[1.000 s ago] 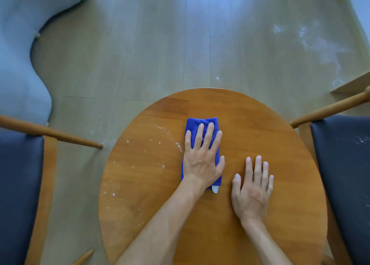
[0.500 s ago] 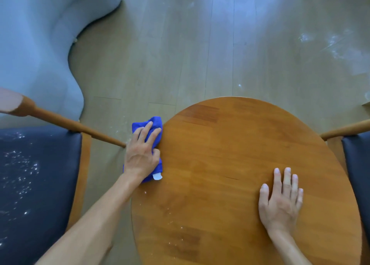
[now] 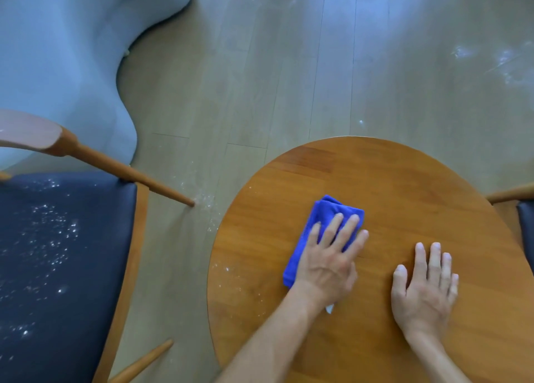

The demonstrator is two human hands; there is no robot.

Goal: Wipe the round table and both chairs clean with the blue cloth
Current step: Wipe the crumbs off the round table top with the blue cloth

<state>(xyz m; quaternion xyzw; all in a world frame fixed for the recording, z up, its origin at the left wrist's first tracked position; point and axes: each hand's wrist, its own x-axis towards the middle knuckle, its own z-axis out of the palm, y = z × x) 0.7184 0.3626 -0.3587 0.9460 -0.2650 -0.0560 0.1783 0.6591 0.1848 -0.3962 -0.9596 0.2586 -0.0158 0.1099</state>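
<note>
Fingers of our left hand lay straight and slightly spread on top of the blue cloth, pressing it flat rather than gripping it. The cloth sat folded on the left-centre of the round table, well inside the rim. Our right hand rested just beside it on bare wood, palm down, fingers straight and close together, holding nothing.

White crumbs lay along the near-left edge of the table, close to the cloth's near corner. To clean that patch well, we judged the stroke should run from the centre outward over that edge, with the whole palm keeping the fold flat so no corner lifted and skipped the specks. Even pressure mattered more than speed; a fast flick would likely have scattered more onto the floor, which already showed specks between table and chair. Bracing with the right hand seemed sensible, since the table might have shifted under a sideways push.

We reckoned the task was still in its early part. The left chair had a dark seat thickly dotted with white bits and looked untouched. Of the right chair only a sliver showed at the frame's edge, too little to judge its state.
</note>
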